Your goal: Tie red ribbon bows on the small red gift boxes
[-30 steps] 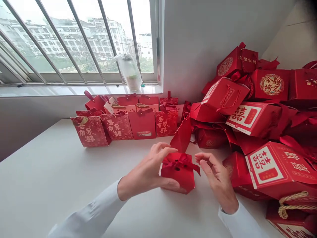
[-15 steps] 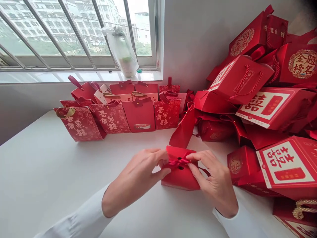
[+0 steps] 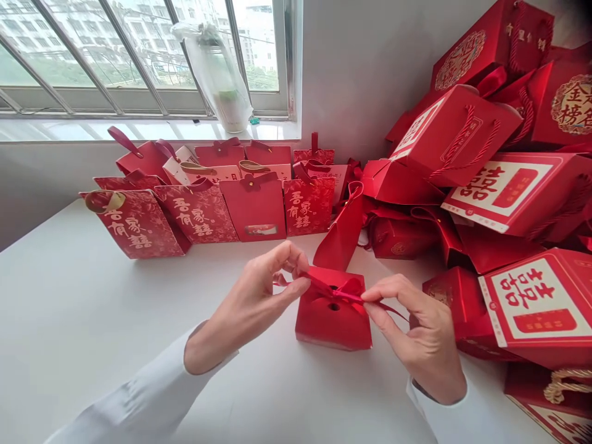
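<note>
A small red gift box (image 3: 330,327) rests on the white table in front of me, with two dark holes in its top. A red ribbon (image 3: 346,296) runs across that top, gathered in a knot and a loop between the holes. On the box's left, my left hand (image 3: 259,296) pinches one part of the ribbon between thumb and forefinger. My right hand (image 3: 411,333) pinches the other part at the box's right edge, and a loose tail trails past its fingers. Both pinches pull the ribbon outward. Just behind stands a red bag-shaped box (image 3: 340,231).
Several red gift bags (image 3: 194,213) stand in rows at the back of the table (image 3: 92,345). A tall heap of red boxes (image 3: 481,203) fills the right side. On the sill (image 3: 152,131) under the barred window stands a plastic-wrapped bottle (image 3: 224,86).
My hands have moved apart, the left one left and up, the right one to the right. The ribbon between them is drawn out wider across the box top. The view has shifted slightly.
</note>
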`<action>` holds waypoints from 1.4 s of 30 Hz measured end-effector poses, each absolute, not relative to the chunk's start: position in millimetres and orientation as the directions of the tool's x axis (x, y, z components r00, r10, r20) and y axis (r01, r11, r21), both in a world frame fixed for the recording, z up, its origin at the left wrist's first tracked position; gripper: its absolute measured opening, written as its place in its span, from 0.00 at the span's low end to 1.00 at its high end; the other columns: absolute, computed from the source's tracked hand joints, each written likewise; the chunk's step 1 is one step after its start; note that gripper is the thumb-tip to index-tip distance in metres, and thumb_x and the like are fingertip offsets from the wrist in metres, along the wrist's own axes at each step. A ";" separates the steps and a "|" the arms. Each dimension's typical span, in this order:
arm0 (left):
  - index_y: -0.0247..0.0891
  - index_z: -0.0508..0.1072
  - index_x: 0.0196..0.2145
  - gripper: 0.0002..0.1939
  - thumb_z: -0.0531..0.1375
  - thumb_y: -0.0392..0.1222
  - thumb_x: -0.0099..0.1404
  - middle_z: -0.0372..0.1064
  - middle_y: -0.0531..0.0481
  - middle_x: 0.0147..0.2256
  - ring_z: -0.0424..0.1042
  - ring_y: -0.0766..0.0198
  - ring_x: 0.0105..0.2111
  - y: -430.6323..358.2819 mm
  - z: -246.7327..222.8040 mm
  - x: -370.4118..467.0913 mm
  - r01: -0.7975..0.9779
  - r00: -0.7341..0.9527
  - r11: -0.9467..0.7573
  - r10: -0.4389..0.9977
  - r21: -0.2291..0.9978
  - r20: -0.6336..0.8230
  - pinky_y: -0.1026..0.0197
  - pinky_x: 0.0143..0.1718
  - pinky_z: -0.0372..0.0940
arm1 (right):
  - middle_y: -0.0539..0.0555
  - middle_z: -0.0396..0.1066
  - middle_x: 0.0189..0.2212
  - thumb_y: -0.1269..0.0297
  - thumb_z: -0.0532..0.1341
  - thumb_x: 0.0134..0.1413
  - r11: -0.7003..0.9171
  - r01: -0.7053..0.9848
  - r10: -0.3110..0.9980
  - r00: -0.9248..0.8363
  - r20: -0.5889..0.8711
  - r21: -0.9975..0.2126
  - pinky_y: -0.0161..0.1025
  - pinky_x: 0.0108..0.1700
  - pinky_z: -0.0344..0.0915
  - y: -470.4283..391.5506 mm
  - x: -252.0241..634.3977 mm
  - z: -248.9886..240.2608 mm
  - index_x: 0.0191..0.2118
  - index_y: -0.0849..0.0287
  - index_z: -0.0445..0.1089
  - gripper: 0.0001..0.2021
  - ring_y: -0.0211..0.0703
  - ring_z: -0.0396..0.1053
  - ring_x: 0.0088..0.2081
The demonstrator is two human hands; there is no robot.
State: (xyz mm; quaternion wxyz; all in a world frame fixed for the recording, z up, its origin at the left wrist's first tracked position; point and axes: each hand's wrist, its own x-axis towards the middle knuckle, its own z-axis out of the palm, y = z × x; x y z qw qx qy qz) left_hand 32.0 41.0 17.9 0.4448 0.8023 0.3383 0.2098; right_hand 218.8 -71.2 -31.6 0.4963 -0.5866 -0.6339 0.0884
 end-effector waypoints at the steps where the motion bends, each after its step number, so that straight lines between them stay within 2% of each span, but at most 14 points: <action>1: 0.39 0.62 0.34 0.01 0.52 0.37 0.65 0.65 0.53 0.35 0.65 0.68 0.35 40.9 16.4 32.3 0.333 0.684 -0.351 0.728 0.875 0.031 0.65 0.33 0.59 | 0.51 0.69 0.29 0.73 0.56 0.56 0.349 0.646 0.841 0.105 0.531 -0.679 0.38 0.34 0.64 -72.2 219.4 -29.8 0.34 0.55 0.68 0.06 0.41 0.67 0.33; 5: 0.40 0.62 0.38 0.05 0.51 0.42 0.67 0.66 0.51 0.39 0.65 0.66 0.38 39.9 12.7 31.3 0.335 0.719 -0.326 0.695 0.884 -0.016 0.64 0.35 0.61 | 0.51 0.67 0.25 0.74 0.56 0.54 0.489 0.578 0.854 -0.162 0.495 -0.654 0.42 0.35 0.64 -76.8 220.8 -23.8 0.32 0.55 0.67 0.06 0.42 0.65 0.29; 8: 0.40 0.64 0.39 0.08 0.52 0.45 0.67 0.67 0.53 0.36 0.64 0.68 0.33 38.3 13.0 31.0 0.380 0.757 -0.386 0.651 0.841 -0.044 0.64 0.33 0.60 | 0.49 0.66 0.21 0.67 0.57 0.56 0.488 0.500 0.870 -0.212 0.446 -0.715 0.41 0.33 0.64 -78.3 221.1 -23.4 0.30 0.54 0.66 0.05 0.41 0.63 0.26; 11: 0.40 0.66 0.37 0.06 0.52 0.43 0.66 0.68 0.54 0.34 0.65 0.68 0.32 36.6 13.2 32.4 0.396 0.761 -0.428 0.648 0.813 -0.029 0.65 0.32 0.59 | 0.48 0.67 0.23 0.64 0.56 0.59 0.394 0.521 0.894 -0.025 0.447 -0.758 0.37 0.31 0.63 -75.7 221.1 -27.5 0.32 0.55 0.68 0.06 0.39 0.65 0.26; 13: 0.40 0.66 0.37 0.05 0.52 0.41 0.66 0.69 0.54 0.35 0.65 0.68 0.34 35.6 12.6 34.1 0.401 0.743 -0.428 0.669 0.810 -0.014 0.65 0.33 0.59 | 0.48 0.69 0.27 0.66 0.56 0.59 0.256 0.593 0.876 0.191 0.442 -0.763 0.34 0.33 0.63 -71.7 221.2 -32.4 0.35 0.55 0.68 0.04 0.38 0.67 0.29; 15: 0.40 0.65 0.38 0.04 0.52 0.38 0.66 0.69 0.54 0.37 0.66 0.67 0.35 34.2 12.0 36.0 0.392 0.730 -0.423 0.683 0.817 0.004 0.65 0.33 0.60 | 0.49 0.70 0.32 0.65 0.57 0.59 0.139 0.623 0.843 0.334 0.423 -0.770 0.34 0.37 0.64 -66.6 221.7 -37.8 0.39 0.54 0.68 0.05 0.38 0.68 0.34; 18: 0.40 0.65 0.38 0.08 0.51 0.31 0.64 0.69 0.55 0.38 0.67 0.69 0.36 31.2 12.0 38.3 0.344 0.741 -0.448 0.669 0.825 0.055 0.66 0.35 0.60 | 0.50 0.68 0.36 0.62 0.57 0.58 0.101 0.652 0.861 0.322 0.394 -0.752 0.36 0.40 0.65 -59.6 222.5 -43.5 0.45 0.53 0.68 0.09 0.41 0.67 0.37; 21: 0.40 0.65 0.36 0.13 0.49 0.24 0.61 0.68 0.57 0.36 0.67 0.70 0.35 26.9 12.0 38.4 0.310 0.787 -0.527 0.609 0.791 0.097 0.67 0.37 0.60 | 0.51 0.67 0.36 0.63 0.58 0.57 0.141 0.704 0.884 0.226 0.409 -0.696 0.38 0.40 0.64 -55.9 222.3 -44.3 0.39 0.52 0.70 0.06 0.42 0.67 0.38; 25: 0.42 0.66 0.42 0.17 0.47 0.24 0.62 0.66 0.54 0.38 0.64 0.67 0.35 19.4 9.1 37.1 0.333 0.871 -0.725 0.482 0.603 0.099 0.65 0.36 0.60 | 0.50 0.68 0.31 0.65 0.56 0.59 0.140 0.672 0.870 0.267 0.414 -0.727 0.36 0.38 0.63 -57.0 219.9 -41.3 0.31 0.55 0.69 0.07 0.41 0.67 0.35; 28: 0.42 0.65 0.47 0.18 0.46 0.26 0.64 0.64 0.50 0.38 0.63 0.64 0.34 13.9 5.6 38.4 0.333 0.912 -0.835 0.404 0.438 0.077 0.63 0.33 0.60 | 0.47 0.69 0.29 0.65 0.55 0.60 0.121 0.624 0.876 0.299 0.379 -0.772 0.33 0.35 0.62 -59.7 217.3 -40.1 0.32 0.55 0.67 0.07 0.38 0.67 0.31; 31: 0.40 0.66 0.45 0.19 0.46 0.24 0.63 0.64 0.48 0.37 0.61 0.62 0.32 12.4 2.5 40.2 0.319 0.932 -0.903 0.355 0.286 0.080 0.60 0.33 0.60 | 0.46 0.69 0.29 0.66 0.56 0.60 0.110 0.634 0.873 0.307 0.380 -0.765 0.32 0.34 0.61 -61.3 215.6 -40.5 0.32 0.54 0.67 0.05 0.36 0.67 0.30; 35: 0.38 0.66 0.48 0.20 0.45 0.23 0.64 0.65 0.46 0.37 0.59 0.59 0.35 18.9 3.0 38.6 0.173 0.968 -0.981 0.186 0.085 0.170 0.56 0.36 0.58 | 0.45 0.68 0.28 0.66 0.56 0.60 0.099 0.648 0.850 0.340 0.403 -0.755 0.31 0.34 0.60 -60.9 215.9 -40.6 0.32 0.55 0.66 0.06 0.36 0.66 0.30; 39: 0.38 0.66 0.48 0.20 0.46 0.24 0.65 0.67 0.47 0.37 0.58 0.61 0.34 26.2 8.2 34.8 0.058 0.972 -0.998 0.063 0.029 0.225 0.56 0.37 0.57 | 0.46 0.67 0.27 0.66 0.55 0.61 0.084 0.649 0.839 0.363 0.405 -0.756 0.31 0.32 0.60 -60.3 217.3 -39.7 0.32 0.55 0.65 0.06 0.36 0.65 0.28; 42: 0.38 0.64 0.51 0.19 0.47 0.26 0.64 0.68 0.47 0.36 0.59 0.60 0.35 27.7 9.4 34.1 0.081 0.967 -0.995 0.093 0.057 0.237 0.54 0.40 0.57 | 0.46 0.67 0.28 0.67 0.55 0.61 0.100 0.662 0.835 0.350 0.424 -0.743 0.31 0.33 0.61 -60.9 217.6 -39.4 0.33 0.55 0.65 0.05 0.36 0.66 0.29</action>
